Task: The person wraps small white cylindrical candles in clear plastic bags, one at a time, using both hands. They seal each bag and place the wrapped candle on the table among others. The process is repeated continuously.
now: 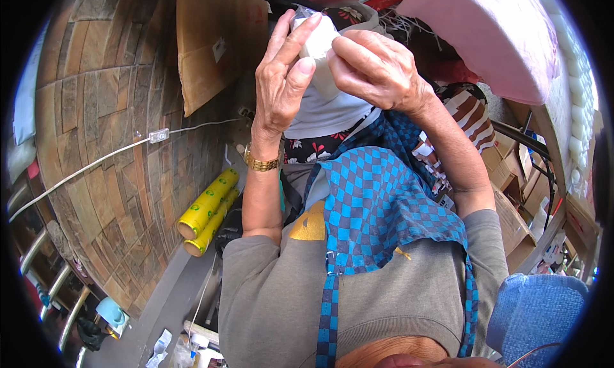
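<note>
A white block-like packet (314, 36), with clear plastic at its top, is held up in front of me. My left hand (285, 68) grips it, fingers along its far side and thumb near its lower edge; a gold-coloured watch is on that wrist. Bent fingers of my right hand (376, 65) pinch at the packet's right edge, and what lies between those fingertips is hidden. Below both hands a white cloth (312, 116) lies over my lap, above dark floral fabric (307, 149). A blue checked apron (383, 205) hangs down my front.
Left stands a stone-patterned wall (110, 128) with a cable switch (159, 135) and a cardboard sheet (211, 51). Two yellow rolls (208, 202) lean beside it. Pink cloth (484, 37) covers a surface at right, above cardboard boxes (511, 224). A blue towel-like cloth (535, 315) is near my right shoulder.
</note>
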Demonstrator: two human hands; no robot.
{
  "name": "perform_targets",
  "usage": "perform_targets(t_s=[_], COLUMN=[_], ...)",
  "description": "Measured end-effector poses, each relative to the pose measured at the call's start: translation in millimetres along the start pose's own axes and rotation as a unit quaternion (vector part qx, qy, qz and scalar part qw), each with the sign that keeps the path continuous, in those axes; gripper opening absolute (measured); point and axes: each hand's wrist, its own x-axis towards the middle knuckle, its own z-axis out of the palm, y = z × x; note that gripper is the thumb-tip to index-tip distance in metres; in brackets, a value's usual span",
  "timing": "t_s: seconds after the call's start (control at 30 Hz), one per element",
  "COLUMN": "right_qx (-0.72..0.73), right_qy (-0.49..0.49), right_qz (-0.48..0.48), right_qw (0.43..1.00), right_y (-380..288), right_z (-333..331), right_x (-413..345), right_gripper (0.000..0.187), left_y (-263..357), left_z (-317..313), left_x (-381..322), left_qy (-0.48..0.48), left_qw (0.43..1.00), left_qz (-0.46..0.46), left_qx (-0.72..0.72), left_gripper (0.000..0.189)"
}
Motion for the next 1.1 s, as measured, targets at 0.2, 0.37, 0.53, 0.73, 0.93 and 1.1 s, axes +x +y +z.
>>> perform_targets(t_s=[0.2, 0.37, 0.53, 0.73, 0.93, 1.1], right_qx=[0.000, -0.001, -0.006, -0.016, -0.084, -0.096], right_qy=[0.011, 0.014, 0.013, -0.028, 0.061, 0.110], right_qz=[0.000, 0.009, 0.017, 0.046, 0.069, 0.163], right_qw=[1.000, 1.000, 1.000, 0.998, 0.992, 0.976], right_y=[-1, -4, -3, -2, 29, 115], right_z=[-2, -4, -3, -16, -57, -56], right_x=[-6, -11, -17, -29, 41, 112], right_gripper=[0.033, 0.036, 0.038, 0.045, 0.039, 0.022], left_y=[7, 10, 14, 17, 22, 19], left_z=[4, 6, 9, 6, 6, 9], left_x=[0, -1, -2, -1, -3, -2], left_qy=[0.017, 0.020, 0.035, 0.005, -0.040, -0.028], left_qw=[0.999, 0.997, 0.995, 0.994, 0.991, 0.992], left_qz=[-0.038, -0.063, -0.081, -0.063, -0.060, -0.056], left_qx=[0.034, 0.027, 0.053, 0.085, 0.109, 0.107], left_gripper=[0.044, 0.044, 0.046, 0.052, 0.056, 0.054])
